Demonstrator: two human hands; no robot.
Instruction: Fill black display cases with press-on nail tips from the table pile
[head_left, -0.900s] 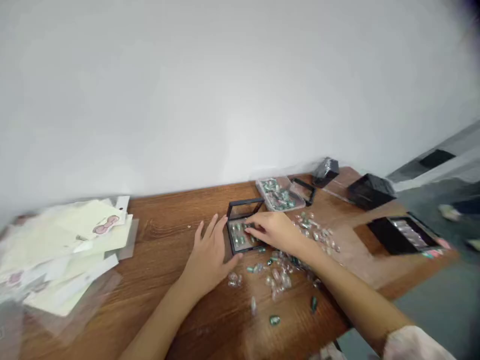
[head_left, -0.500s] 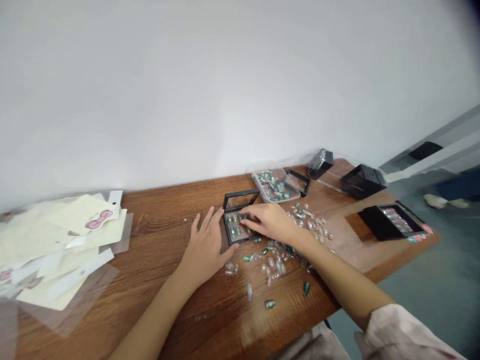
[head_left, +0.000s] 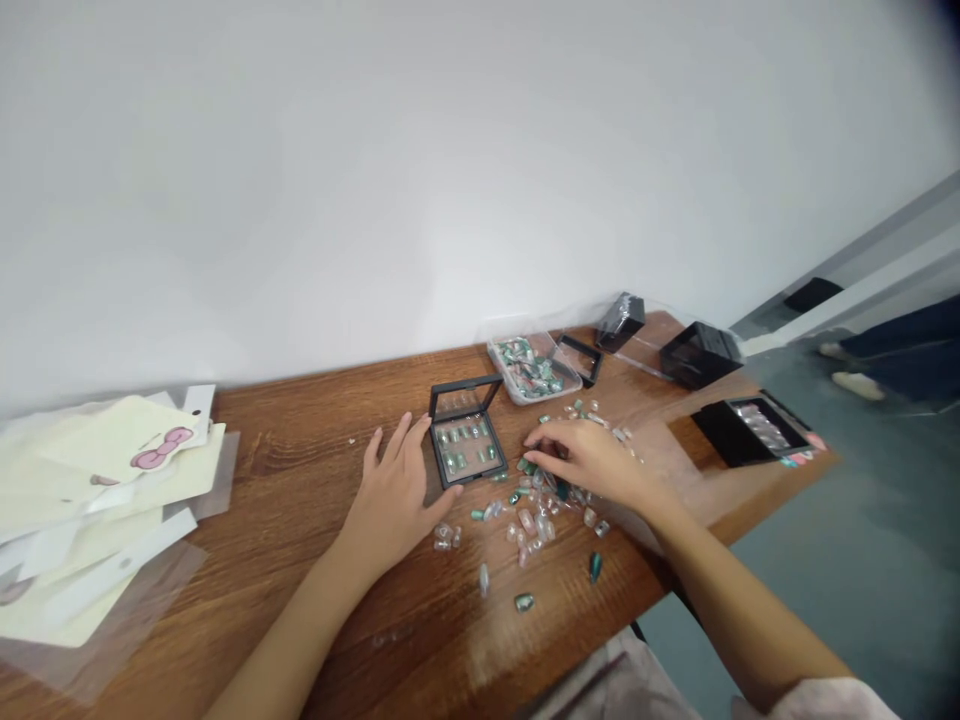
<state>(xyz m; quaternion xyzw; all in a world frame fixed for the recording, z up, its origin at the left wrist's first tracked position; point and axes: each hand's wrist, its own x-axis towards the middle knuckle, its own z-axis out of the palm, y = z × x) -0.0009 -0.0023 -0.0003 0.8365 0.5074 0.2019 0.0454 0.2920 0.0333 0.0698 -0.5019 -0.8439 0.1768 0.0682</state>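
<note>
My left hand [head_left: 391, 503] lies spread on the table, its thumb and index finger at the left edge of a small black case [head_left: 470, 478]. The case's windowed lid stands raised, and rows of shiny green press-on nails [head_left: 463, 432] sit inside, with a gap in the lower row. To the right of the case, my right hand [head_left: 589, 460] is over a loose pile of clear, pink and green nails [head_left: 536, 525]. Its thumb and index finger are bent, with a small gap between their tips; the other fingertips are hidden.
Behind the pile stands a clear plastic tub [head_left: 514, 393] of green nails beside a black frame [head_left: 581, 362]. Black boxes [head_left: 701, 355] are at the right, one open box [head_left: 750, 430] near the table edge. Cream cards [head_left: 112, 450] in clear sleeves lie left. A person's leg [head_left: 911, 355] shows far right.
My right hand has moved out of the case, rightward to the loose nails, uncovering the case's right side. My left hand stays at the case. The whole view has shifted slightly.
</note>
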